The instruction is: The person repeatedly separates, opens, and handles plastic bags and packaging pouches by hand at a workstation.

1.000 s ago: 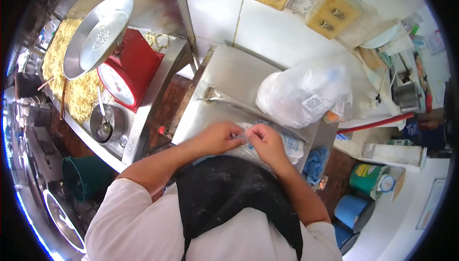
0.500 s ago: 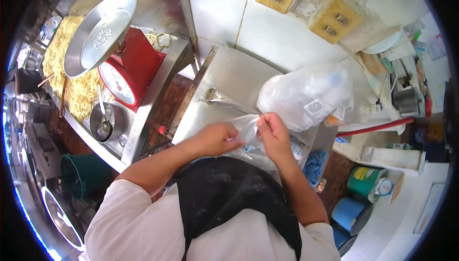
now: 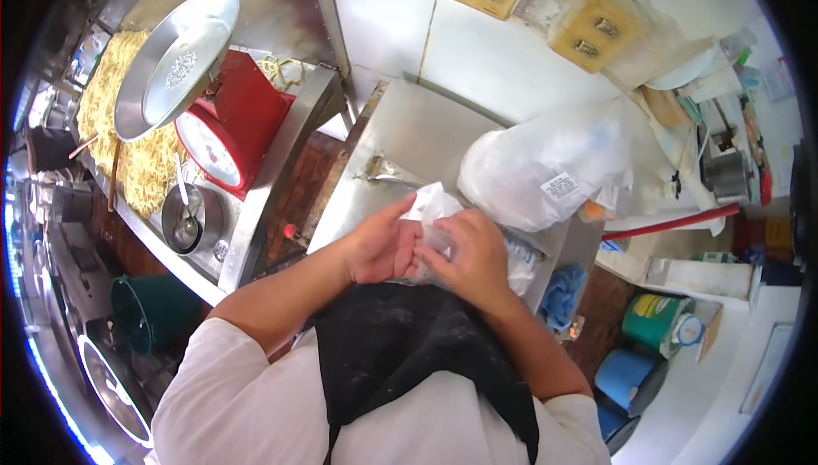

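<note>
A small translucent plastic bag (image 3: 434,202) is bunched between my hands above the steel counter (image 3: 426,129). My left hand (image 3: 383,243) is turned palm up, its fingers curled against the bag. From the other side my right hand (image 3: 467,250) pinches the bag, its fingers bent over it. Clear plastic packs with blue print (image 3: 521,254) lie under and beside my right hand, partly covered by it. Just beyond rests a large white plastic bag (image 3: 545,167) with a printed label.
At left, a red scale (image 3: 234,120) with a metal pan stands near noodles (image 3: 136,158) and a steel pot (image 3: 192,220) holding a ladle. A blue cloth (image 3: 562,295) hangs at the counter's right edge. Green (image 3: 656,322) and blue containers (image 3: 626,376) stand lower right.
The small bag, first pinched low between both hands, was spread between them and now stands up bunched. My left palm has turned upward, and my right hand has moved left over the bag.
</note>
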Demonstrator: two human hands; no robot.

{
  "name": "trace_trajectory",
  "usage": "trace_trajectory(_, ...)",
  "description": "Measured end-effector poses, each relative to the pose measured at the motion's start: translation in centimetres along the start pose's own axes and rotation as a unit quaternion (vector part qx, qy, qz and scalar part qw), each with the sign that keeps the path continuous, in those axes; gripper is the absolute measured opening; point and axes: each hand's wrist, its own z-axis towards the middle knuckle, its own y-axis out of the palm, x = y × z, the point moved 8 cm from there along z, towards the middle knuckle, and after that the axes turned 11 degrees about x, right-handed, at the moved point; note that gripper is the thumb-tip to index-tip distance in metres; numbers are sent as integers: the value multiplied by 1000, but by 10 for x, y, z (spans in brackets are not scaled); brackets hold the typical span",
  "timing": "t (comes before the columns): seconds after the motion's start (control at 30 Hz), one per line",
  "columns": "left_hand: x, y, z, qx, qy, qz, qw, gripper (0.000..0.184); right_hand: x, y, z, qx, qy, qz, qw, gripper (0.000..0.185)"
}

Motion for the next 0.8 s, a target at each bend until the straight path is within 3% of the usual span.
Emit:
trace_trajectory(0.17, 5, 9, -9, -27, -2, -5, 1000, 63, 8, 6, -6, -2, 5, -4, 1000, 24)
trace_trajectory(0.27, -7, -8, 7, -55, -3, 28, 998, 51, 12, 2, -8, 11, 18, 6, 1000, 15)
trace_trajectory(0.37, -9, -22, 9, 98, 32, 113, 988, 32, 15, -3, -10, 25, 20, 35, 999, 11)
trace_trajectory(0.47, -2, -23, 8, 141, 61, 154, 976, 19, 18, -7, -11, 29, 51, 45, 997, 8)
trace_trajectory(0.57, 6, -15, 3, 122, 96, 200, 967, 17, 25, -9, -13, 24, 111, 89, 990, 8)
trace_trajectory(0.8, 5, -15, 0, 150, 77, 175, 970, 15, 26, -5, -15, 4, 131, 105, 986, 11)
